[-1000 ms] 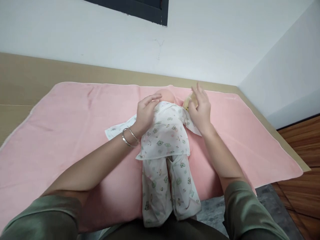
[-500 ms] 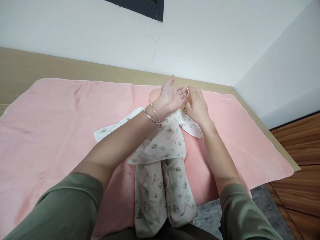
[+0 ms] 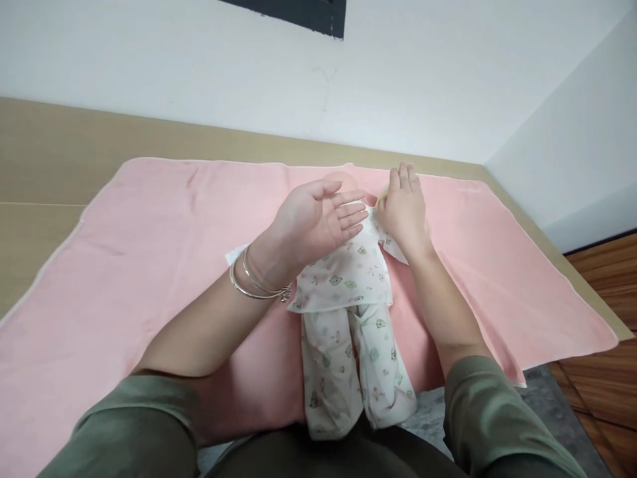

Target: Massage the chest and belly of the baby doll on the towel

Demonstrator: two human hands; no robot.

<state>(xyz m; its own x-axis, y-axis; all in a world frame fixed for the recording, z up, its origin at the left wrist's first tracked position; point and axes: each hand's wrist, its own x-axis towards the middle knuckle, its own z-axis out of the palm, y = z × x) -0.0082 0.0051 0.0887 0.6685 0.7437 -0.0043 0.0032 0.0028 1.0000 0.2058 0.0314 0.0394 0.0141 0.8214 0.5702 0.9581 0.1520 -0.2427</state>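
Note:
My left hand (image 3: 323, 222) is held palm up over the chest of a small patterned outfit, fingers spread and nothing on the palm. My right hand (image 3: 404, 206) is beside it with its back to me and its fingers stretched out. A yellow object (image 3: 382, 194) peeks out past the right hand's inner edge; its kind is mostly hidden. The white printed top (image 3: 348, 272) and matching trousers (image 3: 331, 372) lie as if on a doll-like figure. A round pink head shape (image 3: 344, 178) shows behind my left hand. My left forearm covers part of one sleeve.
A pink blanket (image 3: 164, 265) lies under the outfit on a wooden surface (image 3: 50, 146). White wall (image 3: 199, 66) rises behind it. Wood-grain drawers (image 3: 602, 279) stand at the right, above a grey floor (image 3: 545, 411).
My hands have moved apart. The left has come nearer to me over the chest, fingers spreading, while the right has turned its back more to me. The camera view has shifted left.

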